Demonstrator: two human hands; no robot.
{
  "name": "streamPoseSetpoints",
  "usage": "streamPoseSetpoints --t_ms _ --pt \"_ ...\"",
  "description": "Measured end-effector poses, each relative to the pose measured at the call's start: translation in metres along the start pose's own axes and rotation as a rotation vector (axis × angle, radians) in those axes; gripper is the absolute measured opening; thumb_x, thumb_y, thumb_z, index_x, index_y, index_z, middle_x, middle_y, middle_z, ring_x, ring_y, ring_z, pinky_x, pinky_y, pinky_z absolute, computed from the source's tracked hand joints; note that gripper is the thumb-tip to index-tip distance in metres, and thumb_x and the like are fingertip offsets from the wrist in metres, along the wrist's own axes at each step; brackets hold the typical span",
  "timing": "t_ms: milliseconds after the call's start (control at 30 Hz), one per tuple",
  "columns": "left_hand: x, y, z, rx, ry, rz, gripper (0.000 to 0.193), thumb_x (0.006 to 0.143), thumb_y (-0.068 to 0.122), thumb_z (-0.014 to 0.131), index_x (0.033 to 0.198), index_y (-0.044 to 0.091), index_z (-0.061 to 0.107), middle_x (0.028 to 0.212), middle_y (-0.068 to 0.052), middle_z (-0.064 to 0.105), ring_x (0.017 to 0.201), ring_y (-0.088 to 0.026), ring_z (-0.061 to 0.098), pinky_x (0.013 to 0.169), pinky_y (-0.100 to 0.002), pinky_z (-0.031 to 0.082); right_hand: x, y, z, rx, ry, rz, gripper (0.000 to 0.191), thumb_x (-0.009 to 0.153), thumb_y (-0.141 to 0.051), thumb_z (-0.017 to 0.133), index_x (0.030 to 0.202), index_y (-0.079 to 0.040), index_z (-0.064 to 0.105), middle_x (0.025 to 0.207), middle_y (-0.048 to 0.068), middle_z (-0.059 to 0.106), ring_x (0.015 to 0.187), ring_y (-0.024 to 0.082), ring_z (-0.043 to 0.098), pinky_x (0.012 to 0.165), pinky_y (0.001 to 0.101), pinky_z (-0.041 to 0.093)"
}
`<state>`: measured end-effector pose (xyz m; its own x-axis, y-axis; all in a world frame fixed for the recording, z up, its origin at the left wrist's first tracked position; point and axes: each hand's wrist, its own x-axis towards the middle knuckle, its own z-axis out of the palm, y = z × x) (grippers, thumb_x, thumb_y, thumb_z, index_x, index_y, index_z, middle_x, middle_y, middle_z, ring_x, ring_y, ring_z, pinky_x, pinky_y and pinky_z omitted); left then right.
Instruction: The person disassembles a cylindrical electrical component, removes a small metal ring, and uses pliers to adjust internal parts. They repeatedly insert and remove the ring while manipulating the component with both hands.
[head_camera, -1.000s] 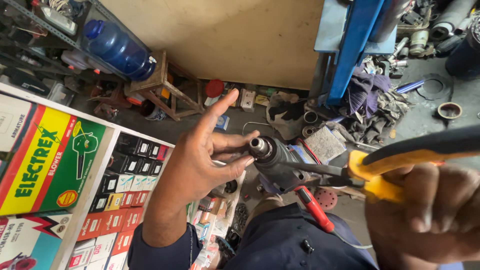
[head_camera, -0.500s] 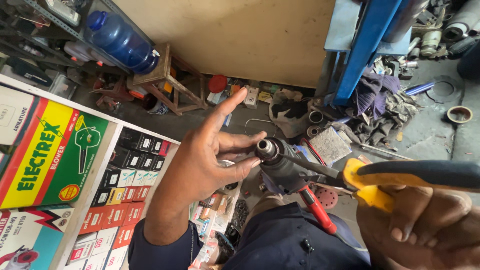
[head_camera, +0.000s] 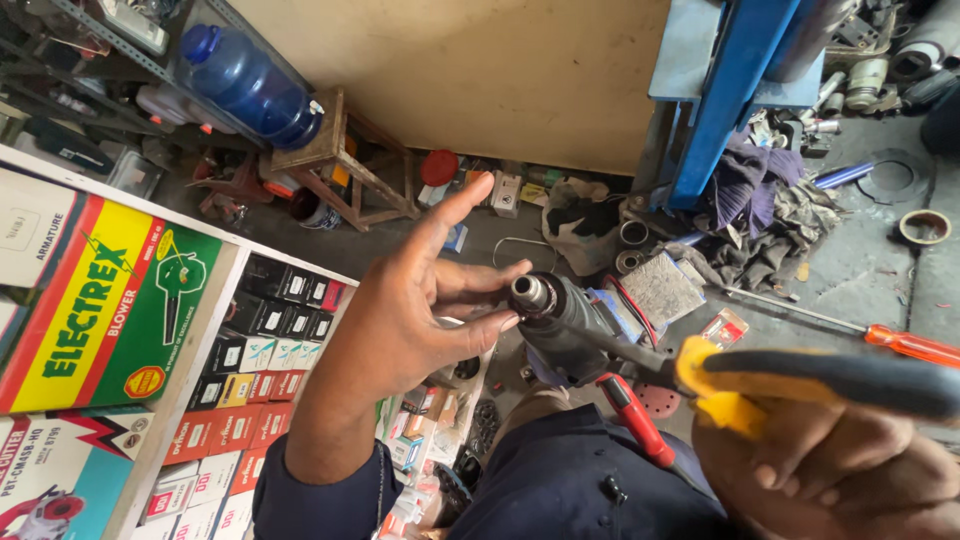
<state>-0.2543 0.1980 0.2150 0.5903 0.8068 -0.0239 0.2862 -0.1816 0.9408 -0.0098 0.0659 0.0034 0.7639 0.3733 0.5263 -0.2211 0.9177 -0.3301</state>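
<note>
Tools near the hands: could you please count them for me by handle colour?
Yellow-and-black: 1, pliers in right hand
Red: 2, red-handled tool, screwdriver on floor
Dark: 1, power tool, left hand pinching its chuck
Total: 4

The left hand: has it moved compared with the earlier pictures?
Cannot tell. The left hand stays on the drill's metal end; the wooden stool shifts equally, suggesting camera motion.

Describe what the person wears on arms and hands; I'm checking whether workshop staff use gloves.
Both hands are bare, no gloves. The left hand shows no ring or watch; its forearm is uncovered up to a dark navy sleeve, pushed back towards the elbow. The right hand is seen only in part at the frame's lower edge, its wrist and sleeve out of view.
</note>
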Motion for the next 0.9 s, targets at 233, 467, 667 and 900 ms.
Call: streamPoseSetpoints --t_ms 233,467,667,900 --pt "0.001 -0.002 -0.001 -0.065 -0.018 -0.025 0.1 0.08 -0.009 0.075 0.163 0.011 0.023 0.112 -0.021 0.079 0.104 -0.018 0.077 0.094 -0.033 0.064 -0.006 -0.009 0.027 0.207 0.015 0.136 0.033 0.108 -0.032 0.037 0.08 -0.015 0.038 0.064 -0.003 0.039 0.046 0.007 0.042 0.08 0.0232 0.044" --pt "0.001 -0.001 -0.002 -0.084 -0.025 -0.033 0.101 0.081 -0.009 0.076 0.164 0.012 0.022 0.114 -0.022 0.079 0.107 -0.017 0.076 0.096 -0.032 0.063 -0.023 -0.021 -0.046 0.211 0.015 0.288 0.031 0.098 -0.017 0.052 0.068 -0.016 0.046 0.057 -0.004 0.046 0.049 0.008 0.053 0.084 0.0319 0.051" --pt "0.002 0.001 -0.002 -0.08 -0.034 -0.032 0.101 0.081 -0.009 0.076 0.164 0.012 0.021 0.115 -0.022 0.079 0.105 -0.018 0.076 0.095 -0.031 0.063 0.006 -0.008 -0.016 0.245 -0.122 0.142 0.033 0.093 -0.019 0.062 0.061 -0.019 0.052 0.05 -0.006 0.05 0.048 0.008 0.055 0.068 0.0362 0.054" --pt "0.002 0.002 -0.002 -0.069 -0.024 -0.037 0.102 0.08 -0.008 0.077 0.163 0.012 0.022 0.113 -0.023 0.079 0.108 -0.018 0.076 0.093 -0.031 0.063 0.018 -0.019 0.011 0.282 -0.177 0.283 0.035 0.096 -0.02 0.06 0.062 -0.016 0.05 0.051 -0.001 0.05 0.047 0.013 0.053 0.057 0.0355 0.051"
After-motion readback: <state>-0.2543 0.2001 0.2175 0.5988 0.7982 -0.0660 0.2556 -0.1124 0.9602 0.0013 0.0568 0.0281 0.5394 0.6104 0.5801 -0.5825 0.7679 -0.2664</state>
